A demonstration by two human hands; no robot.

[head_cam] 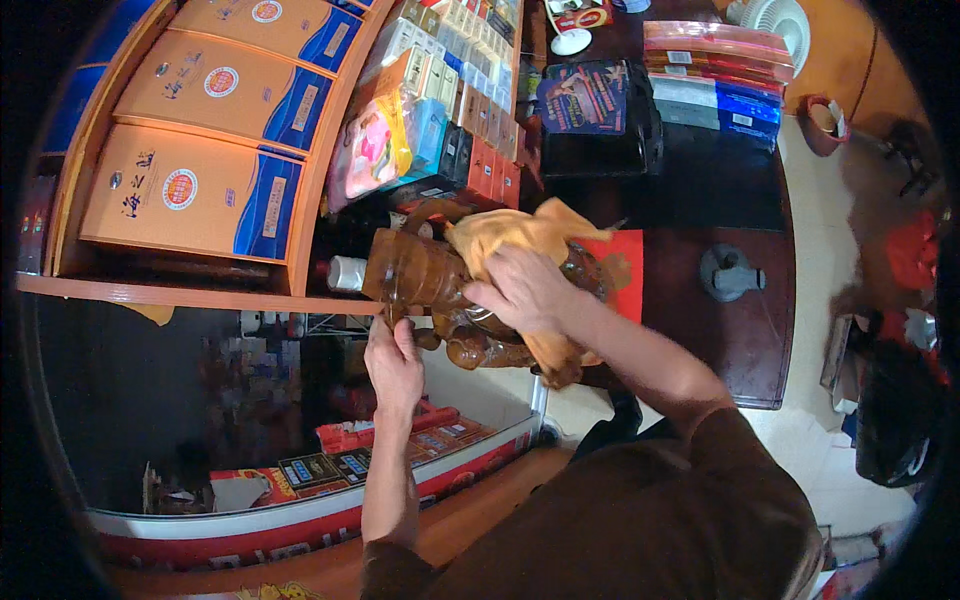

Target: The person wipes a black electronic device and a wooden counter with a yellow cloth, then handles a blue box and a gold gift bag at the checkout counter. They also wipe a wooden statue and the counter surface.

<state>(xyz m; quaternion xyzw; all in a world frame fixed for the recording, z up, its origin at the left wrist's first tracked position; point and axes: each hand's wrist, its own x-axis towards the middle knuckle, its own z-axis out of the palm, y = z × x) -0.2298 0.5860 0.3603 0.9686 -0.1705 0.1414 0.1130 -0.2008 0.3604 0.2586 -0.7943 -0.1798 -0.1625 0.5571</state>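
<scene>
A glossy brown carved wooden figure (427,274) is in front of me, over the edge of a dark wooden table. My left hand (394,360) grips a narrow projecting part at its left end, thumb and fingers around it. An orange-tan cloth (502,225) drapes over the carving's middle and hangs down on the near side. On top of this cloth lies my right hand (529,289), holding it against the wood. Cloth and hand hide much of the carving's right part. Under that right end a red sheet (628,281) shows on the table.
Orange-and-blue boxes (187,195) fill the wooden shelf at left. Small cartons (480,112) stand in rows behind the carving. The dark table (720,352) bears a grey round device (727,271) and stacked packs (712,90). A glass-topped display case (247,420) lies at lower left.
</scene>
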